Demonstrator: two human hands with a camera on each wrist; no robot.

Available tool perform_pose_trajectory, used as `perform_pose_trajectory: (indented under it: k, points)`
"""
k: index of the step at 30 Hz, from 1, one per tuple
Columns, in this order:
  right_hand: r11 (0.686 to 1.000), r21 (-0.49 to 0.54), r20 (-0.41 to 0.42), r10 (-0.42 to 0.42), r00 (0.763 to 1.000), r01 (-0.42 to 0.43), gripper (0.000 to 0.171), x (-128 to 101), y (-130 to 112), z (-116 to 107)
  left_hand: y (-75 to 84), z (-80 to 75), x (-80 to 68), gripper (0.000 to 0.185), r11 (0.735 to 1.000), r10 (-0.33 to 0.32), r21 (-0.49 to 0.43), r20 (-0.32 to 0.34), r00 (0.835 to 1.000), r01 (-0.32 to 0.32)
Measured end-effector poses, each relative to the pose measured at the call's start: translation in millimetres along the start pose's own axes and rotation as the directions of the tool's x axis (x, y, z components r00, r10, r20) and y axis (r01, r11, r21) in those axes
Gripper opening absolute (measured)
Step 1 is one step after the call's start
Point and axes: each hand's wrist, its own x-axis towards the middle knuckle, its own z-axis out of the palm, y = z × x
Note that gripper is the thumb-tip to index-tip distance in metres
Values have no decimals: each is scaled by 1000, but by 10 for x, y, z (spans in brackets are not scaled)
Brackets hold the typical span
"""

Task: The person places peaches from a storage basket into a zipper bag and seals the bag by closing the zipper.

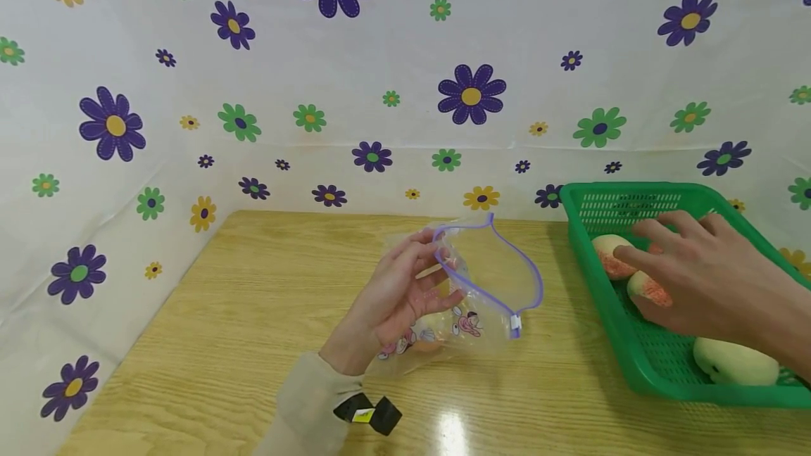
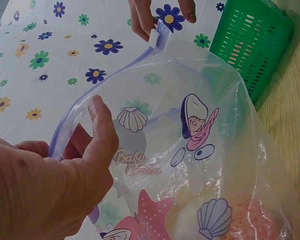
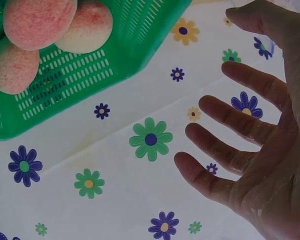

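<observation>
A clear zip bag (image 1: 469, 326) with a purple-edged mouth and cartoon prints hangs from my left hand (image 1: 402, 294), which holds it by the rim, some fingers inside the opening. Through its wall in the left wrist view shows a pale and pink peach (image 2: 255, 220) low in the bag. My right hand (image 1: 703, 276) hovers over a green basket (image 1: 605, 322), its fingers bent slightly above the peaches. Pink-blushed peaches (image 1: 614, 259) sit at the basket's left side; a paler peach (image 1: 735, 363) lies near its front. The right wrist view finds the palm bare, fingers spread.
The wooden table (image 1: 253, 301) carries the bag and basket. A flower-printed cloth (image 1: 380, 55) rises behind and along the left side. The bag's white slider (image 1: 515, 322) sits at the right end of its mouth. The basket's tall slotted walls stand to the right.
</observation>
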Motion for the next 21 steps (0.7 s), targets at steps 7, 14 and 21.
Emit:
perform_pose_trajectory:
  k: [7,14,21]
  points:
    - [999,-33,19,-28,999,29,41,-94,79,75,5,-3,1,17,1000,-5,-5,-7,1000,5]
    - [995,-53,91,-84,992,89,49,-196,210,172,17,-11,-10,15,1000,1,-11,0,1000,-1]
    - [991,-54,159,-114,981,124,59,-289,269,307,22,-21,-7,14,1000,4,-19,17,1000,-4]
